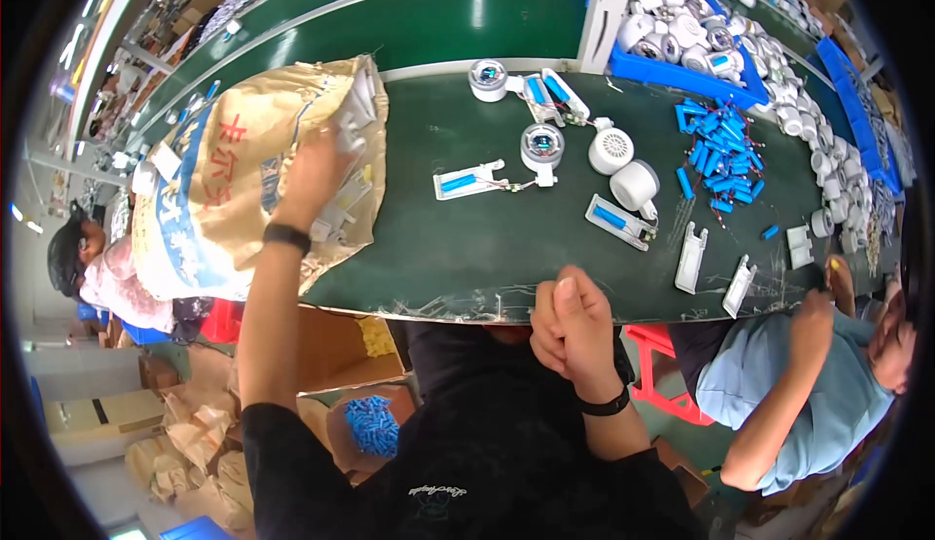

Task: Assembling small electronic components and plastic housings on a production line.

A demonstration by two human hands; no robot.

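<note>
My left hand (317, 170) reaches into the mouth of a tan woven sack (243, 141) lying on the left of the bench. White plastic parts (358, 102) show in that mouth; my left fingers are blurred among them. At the front edge of the bench, my right hand (572, 321) is curled closed, and its inside is hidden. Beyond it lie a white casing with a blue battery (463, 182), a second such casing (620, 222), round white units with clear lens tops (542, 146) and white units with rounded caps (635, 185).
A heap of wired blue batteries (721, 150) lies to the right, before a blue bin (682, 77) of white units. Two bare white casings (691, 258) lie nearer. A co-worker (789, 384) sits at the right. Below the bench is a box of blue batteries (372, 426).
</note>
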